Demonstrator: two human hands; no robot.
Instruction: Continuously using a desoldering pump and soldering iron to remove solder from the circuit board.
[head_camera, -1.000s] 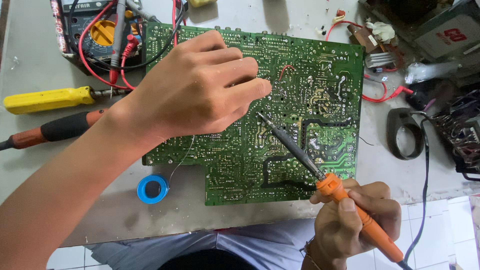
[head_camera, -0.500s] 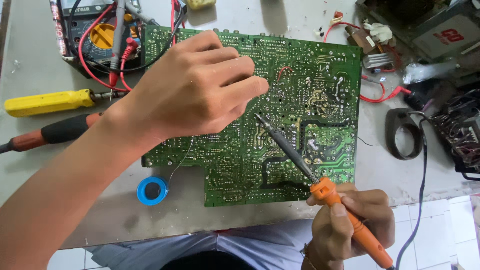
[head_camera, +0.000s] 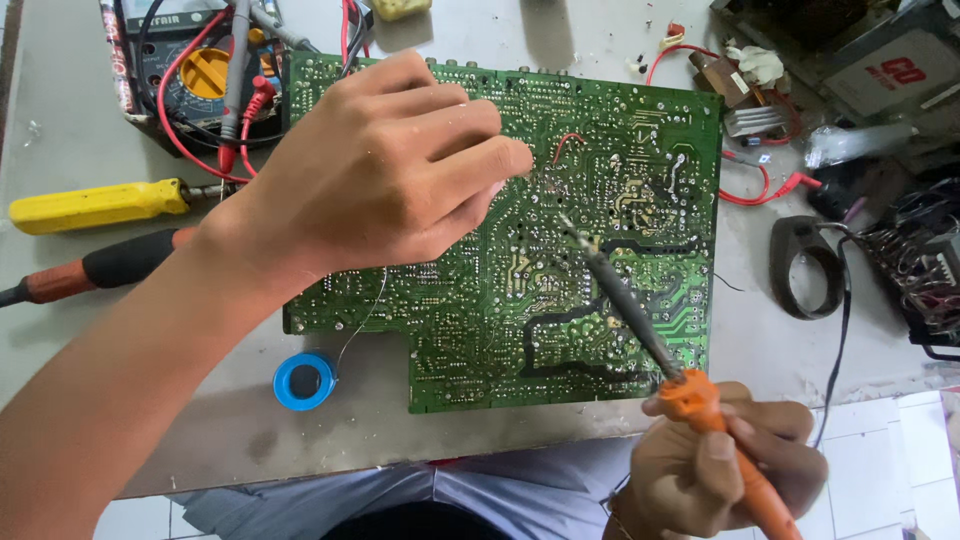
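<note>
A large green circuit board (head_camera: 600, 260) lies solder side up on the grey bench (head_camera: 120, 400). My left hand (head_camera: 390, 170) rests over the board's upper left, its fingers pinched on a thin solder wire (head_camera: 365, 315) that trails down to a small blue spool (head_camera: 305, 380). Low at the right, my right hand (head_camera: 720, 470) grips the orange handle of a soldering iron (head_camera: 640, 320). The iron's dark shaft slants up and left, and its tip touches the board near the middle, just right of my left fingertips.
A multimeter (head_camera: 195, 75) with red and black leads sits at the back left. A yellow-handled tool (head_camera: 95, 205) and an orange-and-black-handled one (head_camera: 90, 270) lie at the left. Red wires, small parts and a black ring (head_camera: 805, 265) crowd the right side.
My right hand has drawn back slightly toward me with the iron. The left hand stays in place on the board.
</note>
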